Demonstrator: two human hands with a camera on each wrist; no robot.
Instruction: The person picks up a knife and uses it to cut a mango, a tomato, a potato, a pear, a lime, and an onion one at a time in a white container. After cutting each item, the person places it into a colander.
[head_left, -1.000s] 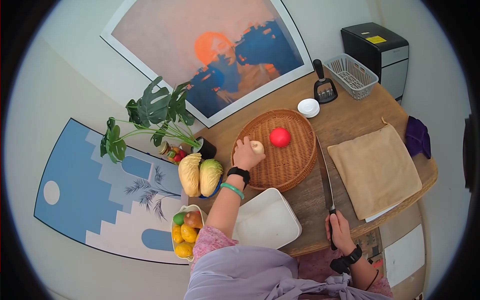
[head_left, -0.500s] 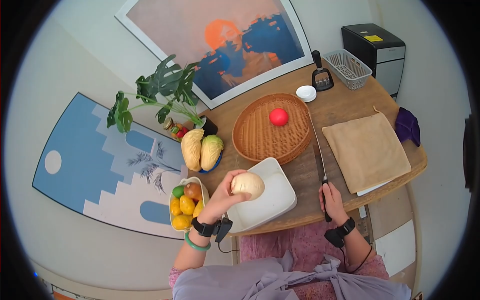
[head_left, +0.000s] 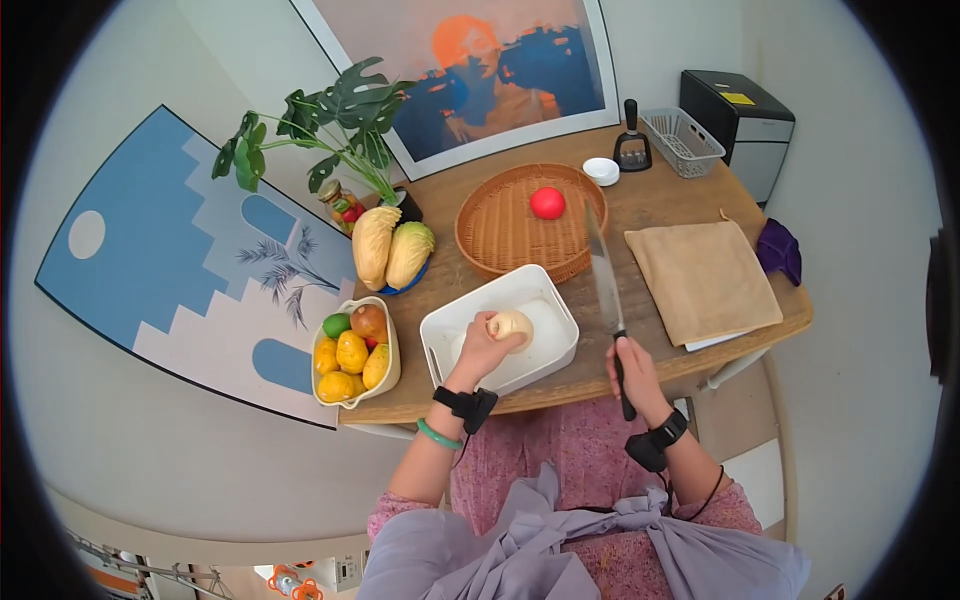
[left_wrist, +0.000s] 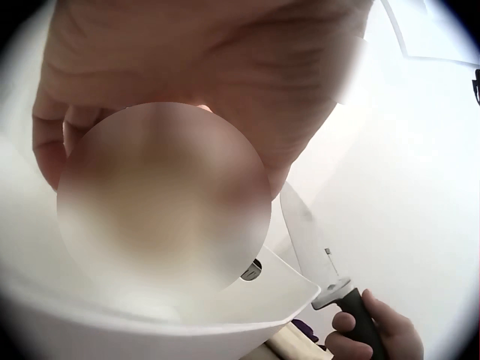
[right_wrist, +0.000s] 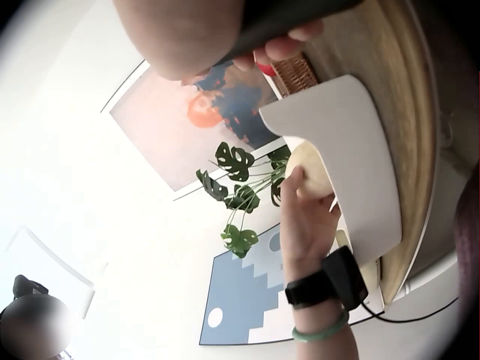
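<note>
A pale round root vegetable [head_left: 513, 328] is gripped by my left hand [head_left: 484, 352] inside the white rectangular tub [head_left: 453, 378]. The left wrist view shows the pale vegetable [left_wrist: 161, 202], blurred, under my left palm [left_wrist: 195, 52]. My right hand [head_left: 640, 382] holds a large knife by its black handle, the blade [head_left: 605, 285] pointing up and away, to the right of the tub. In the right wrist view, the vegetable [right_wrist: 309, 169] shows partly behind the tub's wall [right_wrist: 360, 165].
Behind the tub lies a round wicker tray [head_left: 500, 235] with a red ball-shaped item [head_left: 547, 203]. A tan cloth [head_left: 703, 282] is at the right, a fruit basket [head_left: 391, 370] at the left. Cabbages [head_left: 373, 248], white dishes [head_left: 601, 171] and a grey basket [head_left: 682, 142] stand farther back.
My left hand has taken the pale vegetable from the wicker tray and brought it into the white tub. My right hand still holds the knife, now lifted somewhat. The head view has shifted.
</note>
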